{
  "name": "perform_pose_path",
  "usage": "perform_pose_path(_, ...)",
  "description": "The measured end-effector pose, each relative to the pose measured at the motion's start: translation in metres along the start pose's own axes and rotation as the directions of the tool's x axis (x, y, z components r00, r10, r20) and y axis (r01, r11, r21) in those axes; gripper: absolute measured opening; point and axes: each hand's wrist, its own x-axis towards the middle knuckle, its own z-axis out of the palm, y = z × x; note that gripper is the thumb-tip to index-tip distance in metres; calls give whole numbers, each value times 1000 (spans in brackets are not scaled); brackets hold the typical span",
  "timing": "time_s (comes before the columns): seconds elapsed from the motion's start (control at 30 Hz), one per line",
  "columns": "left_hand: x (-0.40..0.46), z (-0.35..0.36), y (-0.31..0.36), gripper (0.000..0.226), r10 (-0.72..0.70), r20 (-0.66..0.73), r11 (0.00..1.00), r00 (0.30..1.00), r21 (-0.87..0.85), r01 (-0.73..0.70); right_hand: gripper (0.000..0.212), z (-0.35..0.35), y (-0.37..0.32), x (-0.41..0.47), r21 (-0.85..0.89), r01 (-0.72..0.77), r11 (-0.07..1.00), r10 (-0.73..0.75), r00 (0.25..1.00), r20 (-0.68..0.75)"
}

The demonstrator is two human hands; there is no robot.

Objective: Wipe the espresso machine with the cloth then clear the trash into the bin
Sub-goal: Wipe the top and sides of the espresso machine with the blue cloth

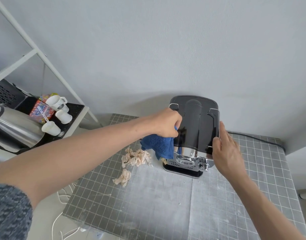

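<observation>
A black and chrome espresso machine (195, 129) stands at the back of a grey gridded table (166, 205). My left hand (164, 123) grips a blue cloth (159, 144) and presses it against the machine's left side. Flat against the machine's right side lies my right hand (226, 149), fingers apart, steadying it. Two crumpled pieces of beige paper trash sit on the table left of the machine, a larger one (136, 157) and a smaller one (122, 177). No bin is in view.
On the left, a white metal shelf (27, 54) holds white cups (57, 102), a colourful carton (41, 110) and a steel kettle (15, 129). White cord (62, 198) trails off the table's left edge. A black cable (257, 139) runs behind the machine along the wall.
</observation>
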Motion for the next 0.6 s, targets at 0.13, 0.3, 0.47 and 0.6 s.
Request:
perform_pose_path(0.13,-3,-8,-5,11,55,138,996,989,-73,-46,69,2,2,3,2,-3,1000,3,1000,-9)
perform_pose_path(0.3,-4,-12,-4,18,168,230,986,959,-53,-160,67,0,-4,-1,28,-13,1000,13,1000,-11)
perform_pose_path(0.47,-20,-1,-10,22,114,57,976,992,-192,-101,68,0,-4,0,33,-15,999,15,1000,-12)
perform_pose_path(0.6,-37,-3,-8,21,25,-80,877,997,-477,-60,66,1,-4,0,34,-24,999,25,1000,-6)
